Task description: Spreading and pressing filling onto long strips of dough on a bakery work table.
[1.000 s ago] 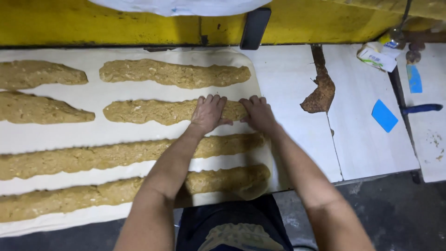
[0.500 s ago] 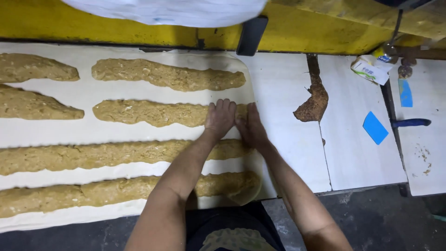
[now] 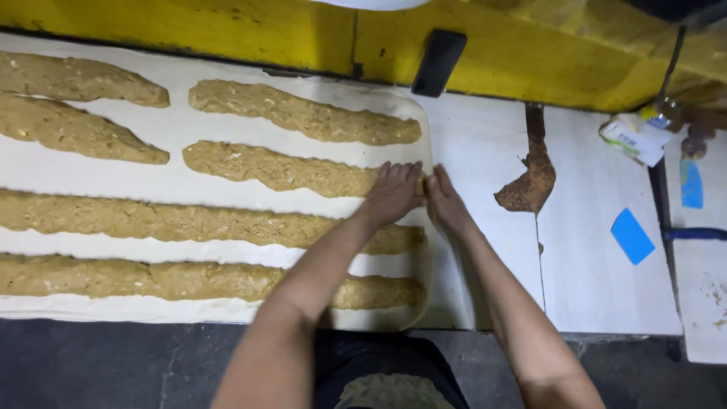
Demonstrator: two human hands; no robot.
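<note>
Six long strips of brown dough lie on a white sheet (image 3: 189, 182), and both hands meet at the right end of one strip (image 3: 280, 170), the second down in the right-hand column. The left hand (image 3: 394, 193) lies flat on that end, fingers outstretched and together; the right hand (image 3: 447, 201) cups the tip from just off the sheet's edge. Right of the sheet sit two blue scrapers (image 3: 631, 235) and one brown smear (image 3: 530, 178).
</note>
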